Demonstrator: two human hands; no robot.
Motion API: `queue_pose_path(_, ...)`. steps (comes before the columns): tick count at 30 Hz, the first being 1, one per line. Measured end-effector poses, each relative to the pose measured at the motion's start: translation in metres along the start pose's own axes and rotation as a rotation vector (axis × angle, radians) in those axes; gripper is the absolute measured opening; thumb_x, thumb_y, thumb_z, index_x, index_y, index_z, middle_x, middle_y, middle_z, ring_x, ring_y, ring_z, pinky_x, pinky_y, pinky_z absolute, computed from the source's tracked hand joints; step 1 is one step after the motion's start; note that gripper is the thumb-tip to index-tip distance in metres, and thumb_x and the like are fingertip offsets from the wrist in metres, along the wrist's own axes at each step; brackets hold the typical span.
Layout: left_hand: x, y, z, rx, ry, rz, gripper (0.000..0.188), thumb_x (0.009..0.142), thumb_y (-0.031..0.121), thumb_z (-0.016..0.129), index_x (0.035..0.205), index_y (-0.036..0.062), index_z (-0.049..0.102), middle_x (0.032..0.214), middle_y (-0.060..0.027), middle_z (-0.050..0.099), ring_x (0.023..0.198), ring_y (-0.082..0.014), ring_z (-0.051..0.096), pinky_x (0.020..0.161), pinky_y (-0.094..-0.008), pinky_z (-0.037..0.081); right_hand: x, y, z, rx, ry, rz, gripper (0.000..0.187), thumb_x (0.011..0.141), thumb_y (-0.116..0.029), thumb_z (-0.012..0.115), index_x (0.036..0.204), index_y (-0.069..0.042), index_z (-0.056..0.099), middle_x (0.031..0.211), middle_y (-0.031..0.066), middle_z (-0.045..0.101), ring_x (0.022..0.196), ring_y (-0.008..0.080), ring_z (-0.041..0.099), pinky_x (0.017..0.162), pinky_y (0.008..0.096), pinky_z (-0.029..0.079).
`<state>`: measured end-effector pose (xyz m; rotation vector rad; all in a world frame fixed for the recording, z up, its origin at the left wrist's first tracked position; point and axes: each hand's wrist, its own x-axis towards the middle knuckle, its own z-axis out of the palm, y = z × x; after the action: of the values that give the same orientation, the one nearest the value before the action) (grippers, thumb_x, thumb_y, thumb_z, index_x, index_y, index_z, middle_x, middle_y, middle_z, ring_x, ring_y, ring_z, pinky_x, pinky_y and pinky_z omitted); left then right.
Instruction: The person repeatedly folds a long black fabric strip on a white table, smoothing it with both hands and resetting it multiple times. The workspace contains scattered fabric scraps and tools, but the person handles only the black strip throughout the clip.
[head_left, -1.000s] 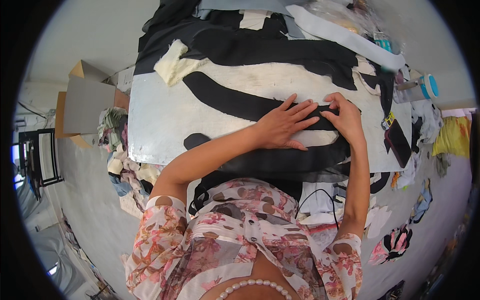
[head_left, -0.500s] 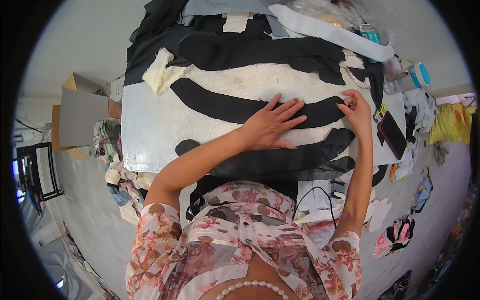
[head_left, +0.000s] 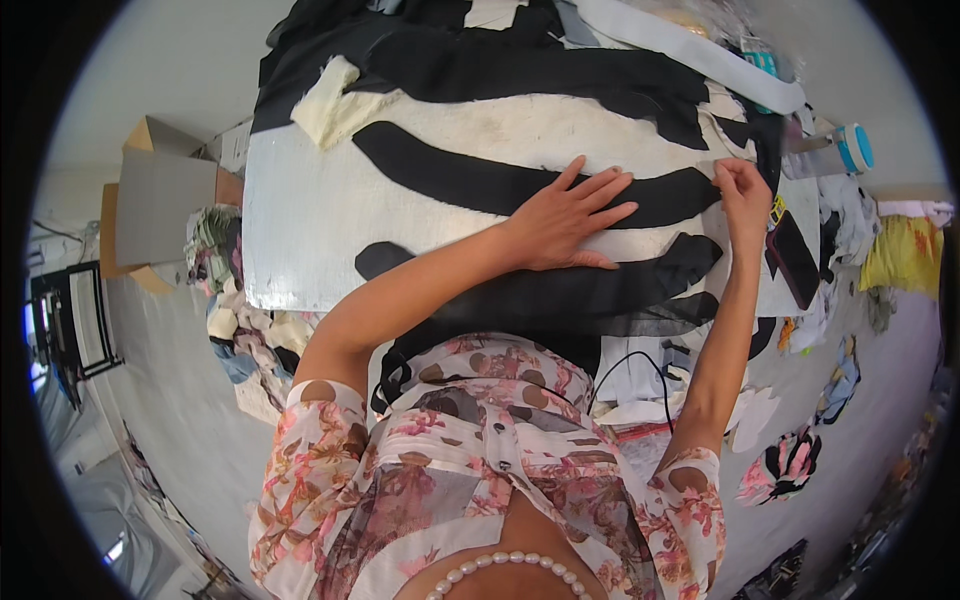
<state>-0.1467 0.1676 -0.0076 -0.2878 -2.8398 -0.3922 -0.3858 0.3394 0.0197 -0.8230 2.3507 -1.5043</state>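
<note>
A long curved piece of black cloth (head_left: 450, 178) lies across the pale tabletop in front of me. My left hand (head_left: 572, 222) rests flat on its right half, palm down and fingers spread. At the strip's right end, my right hand (head_left: 744, 192) has thumb and forefinger pinched together on the corner, the other fingers curled. Nearer to me, partly under my left forearm, lie more dark cloth pieces (head_left: 590, 290), some of them sheer. Another wide black piece (head_left: 540, 72) is spread beyond the curved one.
A cream scrap (head_left: 340, 112) lies at far left. A white band (head_left: 690, 62) crosses the far right. Beside my right hand are a dark phone (head_left: 795, 262) and a clear container with a blue lid (head_left: 856, 148). A cardboard box (head_left: 165, 200) and cloth heaps flank the table.
The table and its cloths sit higher in the view. My right thumb and forefinger have closed tighter at the strip's end. My left hand stays flat on the cloth.
</note>
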Motion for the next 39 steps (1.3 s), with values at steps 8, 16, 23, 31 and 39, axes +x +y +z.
queue_pose_path(8,-0.075,-0.034,-0.082,-0.233,0.397,-0.52,0.045,0.098,0.024,0.056,0.14,0.0083,0.051,0.143,-0.0173,0.05,0.143,-0.0308,0.037,0.118,-0.0489,0.019,-0.102,-0.106,0.081,-0.001,-0.449,-0.235,0.004,0.087,-0.005,0.069,0.089,-0.002,0.066,0.078,0.0001,0.061,0.066,0.0071,0.055,0.059,0.0221,0.043)
queue_pose_path(16,-0.214,-0.005,-0.097,-0.285,0.74,-0.924,0.024,0.094,0.015,0.061,0.116,0.0087,0.069,0.119,-0.0127,0.067,0.129,-0.0331,0.053,0.106,-0.0441,0.04,-0.161,-0.138,0.211,-0.079,-0.693,-0.663,0.019,0.075,-0.01,0.077,0.088,-0.004,0.064,0.083,0.009,0.059,0.082,0.0279,0.062,0.067,0.037,0.051)
queue_pose_path(23,-0.223,0.033,-0.069,-0.116,0.473,-0.918,0.032,0.096,0.021,0.057,0.125,0.0078,0.064,0.137,-0.0116,0.057,0.141,-0.0336,0.039,0.117,-0.0556,0.013,-0.164,-0.13,0.227,-0.245,-0.661,-0.813,0.006,0.081,-0.006,0.066,0.085,-0.005,0.062,0.084,0.0096,0.057,0.083,0.0284,0.062,0.068,0.0392,0.051)
queue_pose_path(31,-0.219,0.037,-0.061,0.08,0.279,-0.939,0.055,0.093,0.027,0.057,0.145,0.0119,0.045,0.156,-0.0168,0.031,0.147,-0.0358,0.023,0.117,-0.0589,0.008,-0.15,-0.135,0.215,-0.217,-0.595,-0.817,0.003,0.083,-0.003,0.062,0.086,-0.003,0.064,0.083,0.0093,0.061,0.079,0.0287,0.063,0.065,0.038,0.05)
queue_pose_path(39,-0.215,0.037,-0.062,0.078,0.363,-0.959,0.056,0.09,0.026,0.061,0.143,0.0133,0.048,0.154,-0.0171,0.034,0.144,-0.0372,0.028,0.117,-0.0561,0.015,-0.12,-0.138,0.18,0.149,-0.474,-0.464,0.009,0.088,0.001,0.063,0.096,0.002,0.068,0.085,0.0098,0.066,0.068,0.0207,0.061,0.061,0.0298,0.048)
